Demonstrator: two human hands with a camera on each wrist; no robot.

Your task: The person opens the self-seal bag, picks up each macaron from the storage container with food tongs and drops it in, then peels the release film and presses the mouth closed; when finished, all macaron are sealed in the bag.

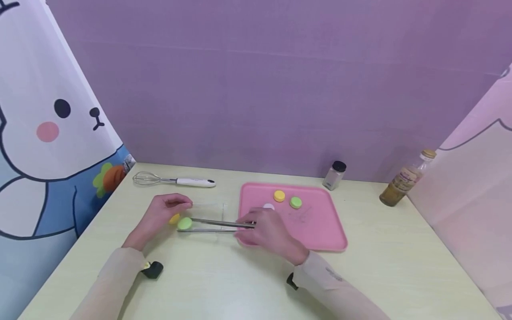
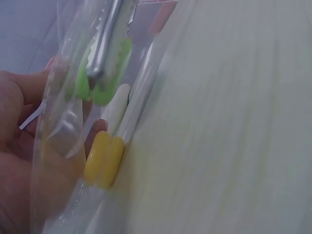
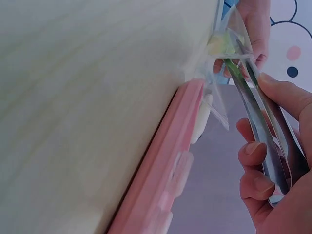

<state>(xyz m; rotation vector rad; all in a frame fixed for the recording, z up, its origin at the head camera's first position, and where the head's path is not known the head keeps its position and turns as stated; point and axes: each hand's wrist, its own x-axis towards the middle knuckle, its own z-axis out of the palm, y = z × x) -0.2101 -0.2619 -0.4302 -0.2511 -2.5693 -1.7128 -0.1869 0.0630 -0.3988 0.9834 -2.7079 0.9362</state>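
Note:
My left hand [image 1: 163, 211] pinches a clear plastic bag [image 2: 63, 131] by its edge, and its fingers show through the film in the left wrist view. A yellow macaron [image 2: 103, 160] lies inside the bag. My right hand [image 1: 267, 231] grips metal tongs [image 1: 218, 223], which reach leftward into the bag. Between the tong tips is a green macaron [image 1: 185, 223], just to the right of the yellow one. In the right wrist view, my thumb and fingers [image 3: 253, 151] wrap the tong arms.
Below and behind my right hand lies a pink tray [image 1: 320, 235] with a yellow macaron [image 1: 279, 196], a green macaron [image 1: 296, 202] and a pale macaron [image 1: 268, 206]. A whisk [image 1: 176, 180] lies at the back left. A black-capped jar [image 1: 334, 176] and a corked bottle [image 1: 406, 180] stand behind, rightward.

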